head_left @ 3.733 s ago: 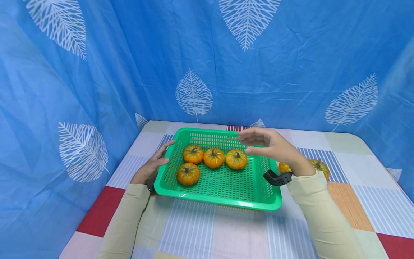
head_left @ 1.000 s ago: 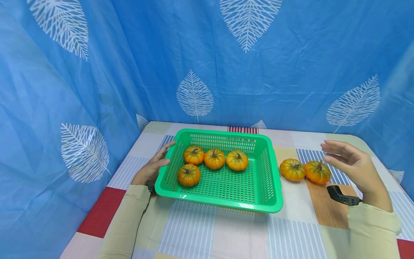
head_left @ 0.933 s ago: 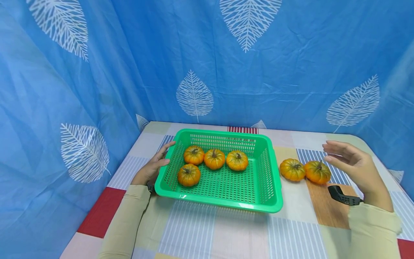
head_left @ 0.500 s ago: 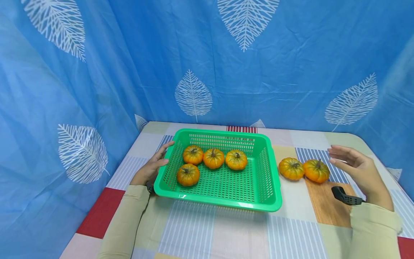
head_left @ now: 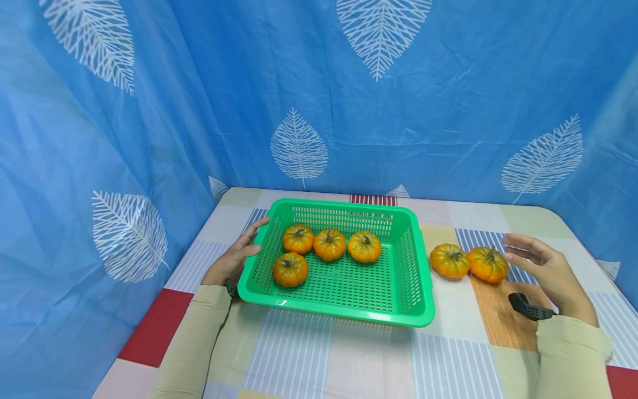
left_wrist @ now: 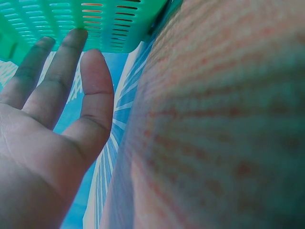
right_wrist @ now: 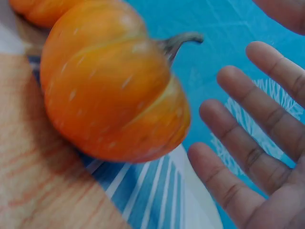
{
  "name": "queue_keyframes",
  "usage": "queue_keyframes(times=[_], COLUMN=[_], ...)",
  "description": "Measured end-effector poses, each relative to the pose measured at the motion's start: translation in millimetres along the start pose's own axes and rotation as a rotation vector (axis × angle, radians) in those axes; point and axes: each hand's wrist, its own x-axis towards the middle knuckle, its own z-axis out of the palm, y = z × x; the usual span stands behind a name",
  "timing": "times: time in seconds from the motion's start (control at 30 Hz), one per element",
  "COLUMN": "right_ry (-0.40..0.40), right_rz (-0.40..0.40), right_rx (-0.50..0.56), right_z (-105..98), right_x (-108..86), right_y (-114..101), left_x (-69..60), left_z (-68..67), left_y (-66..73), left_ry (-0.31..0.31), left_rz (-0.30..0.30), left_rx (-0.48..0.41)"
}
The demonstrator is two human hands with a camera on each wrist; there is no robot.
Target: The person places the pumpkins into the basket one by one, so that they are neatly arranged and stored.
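Observation:
A green plastic basket (head_left: 339, 316) with slotted walls stands mid-table, holding several small orange pumpkins (head_left: 329, 244). My left hand (head_left: 233, 259) rests its extended fingertips against the basket's left side; the left wrist view shows straight fingers touching the slotted wall (left_wrist: 105, 28). Two more pumpkins lie side by side on the table to the right of the basket, a left one (head_left: 449, 261) and a right one (head_left: 488, 264). Just right of the latter is my right hand (head_left: 545, 271), fingers spread and holding nothing. In the right wrist view that pumpkin (right_wrist: 109, 90) appears close to the fingertips, with a curved stem.
A patchwork-patterned cloth (head_left: 369, 360) covers the table. Blue curtain (head_left: 428, 111) with white leaf prints hangs behind the table and along its left side. Each wrist wears a black strap, the right one (head_left: 530, 307) plainly visible.
My right hand has gone from above the basket out to the table's right side, then lowered slightly towards the right-hand pumpkin. The left hand, basket and pumpkins stay where they were.

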Motion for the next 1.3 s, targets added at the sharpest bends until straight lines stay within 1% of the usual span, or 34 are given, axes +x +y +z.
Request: queue_keyframes(times=[0.07,0.23,0.3,0.37,0.43,0.5,0.57,0.67,0.8,0.97,1.03,1.2,1.3], right_ry=[-0.014,-0.059,-0.098,-0.125,-0.141,-0.143,-0.143,-0.155,-0.171,-0.192,-0.199,-0.208,-0.213], right_rz=[0.017,0.121,0.157,0.163,0.151,0.129,0.114,0.089,0.062,0.064,0.070,0.078,0.081], right_rx=[-0.009,-0.015,0.016,0.070,0.132,0.165,0.166,0.136,0.137,0.134,0.152,0.238,0.243], right_z=[1,3,3,5,6,8,9,9,9,9,9,9,9], right_x=[0.1,0.2,-0.5,-0.8,-1.0,-1.2,-1.1,-1.7,-1.7,-1.4,-1.5,-1.0,-0.8], right_y=[5,14,18,22,27,30,34,37,42,42,42,41,40], left_x=[0.0,0.0,0.1,0.2,0.1,0.0,-0.3,-0.5,-0.3,-0.1,-0.2,-0.5,-0.6], left_z=[0.1,1.2,1.6,1.9,1.8,1.6,1.4,1.0,1.0,1.0,1.2,2.2,1.9], left_y=[0.1,1.0,1.3,1.3,1.2,1.0,0.6,0.3,0.2,-0.6,-0.5,0.8,1.2], left_ry=[0.001,0.005,0.006,0.007,0.008,0.010,0.013,0.013,0.008,0.017,0.023,0.021,0.017], left_rz=[-0.003,-0.014,-0.015,-0.017,-0.017,-0.016,-0.018,-0.020,-0.015,-0.012,-0.016,-0.019,-0.021], left_rx=[-0.003,-0.014,-0.016,-0.020,-0.011,0.000,0.005,0.008,0.004,0.003,-0.001,-0.001,0.003])
